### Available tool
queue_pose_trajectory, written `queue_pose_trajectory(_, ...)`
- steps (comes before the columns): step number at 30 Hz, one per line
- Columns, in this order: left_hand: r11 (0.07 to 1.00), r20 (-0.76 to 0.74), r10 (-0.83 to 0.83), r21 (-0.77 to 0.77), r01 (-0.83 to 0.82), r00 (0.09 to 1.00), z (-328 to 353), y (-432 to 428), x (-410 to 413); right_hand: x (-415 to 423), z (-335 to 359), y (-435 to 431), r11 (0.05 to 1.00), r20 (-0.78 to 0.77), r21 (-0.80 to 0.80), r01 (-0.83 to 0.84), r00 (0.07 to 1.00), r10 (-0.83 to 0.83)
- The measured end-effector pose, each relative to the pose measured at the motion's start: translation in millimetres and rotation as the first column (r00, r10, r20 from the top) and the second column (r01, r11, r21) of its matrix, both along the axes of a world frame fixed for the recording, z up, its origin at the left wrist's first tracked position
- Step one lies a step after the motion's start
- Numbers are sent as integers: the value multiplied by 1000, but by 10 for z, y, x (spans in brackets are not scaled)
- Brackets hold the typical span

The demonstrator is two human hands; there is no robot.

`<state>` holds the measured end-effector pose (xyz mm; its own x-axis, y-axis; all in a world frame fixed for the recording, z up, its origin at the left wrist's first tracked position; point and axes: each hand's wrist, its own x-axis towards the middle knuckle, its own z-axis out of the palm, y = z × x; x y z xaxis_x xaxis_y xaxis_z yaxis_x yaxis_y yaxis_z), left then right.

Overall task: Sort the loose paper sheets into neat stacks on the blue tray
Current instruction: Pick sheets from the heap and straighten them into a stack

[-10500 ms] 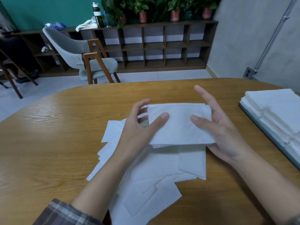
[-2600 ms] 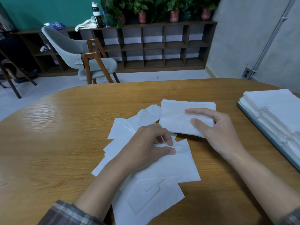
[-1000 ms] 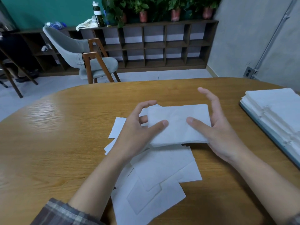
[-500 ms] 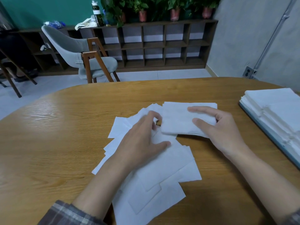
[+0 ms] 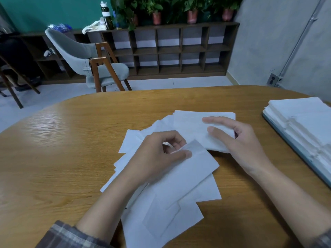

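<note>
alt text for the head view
A left hand pinches the corner of a loose paper sheet in a scattered pile on a wooden table; the right hand holds a gathered stack. More stacks fill a blue tray at right.

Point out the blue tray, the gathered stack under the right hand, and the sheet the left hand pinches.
blue tray (image 5: 297, 147), head view, on its exposed rim
gathered stack (image 5: 188, 122), head view, on its bare top
pinched sheet (image 5: 198, 163), head view, on its middle
</note>
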<state>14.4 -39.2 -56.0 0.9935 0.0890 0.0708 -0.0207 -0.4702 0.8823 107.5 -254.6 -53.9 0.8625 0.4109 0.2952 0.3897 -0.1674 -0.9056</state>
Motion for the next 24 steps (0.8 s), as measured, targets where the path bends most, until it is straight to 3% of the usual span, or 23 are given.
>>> queue_pose_trajectory(5, 993, 109, 19, -117, -7, 994, 41, -67, -16, -127, -5, 60, 960, -123, -6, -280, 953, 278)
queue_pose_trajectory(12, 988, 90, 142, -73, -135, 986, 63, 41, -10, -30, -10, 39, 997, -167, 81, -16, 985, 29)
queue_pose_trajectory(19, 951, 108, 190, -269, -156, 976, 130, 36, -13, -89, 0, 56, 954, -272, 193, -228, 922, 275)
queue_pose_trajectory(24, 952, 119, 199, -261, -163, 973, 112, 37, 2, -112, -7, 79, 953, -241, 194, -233, 930, 276)
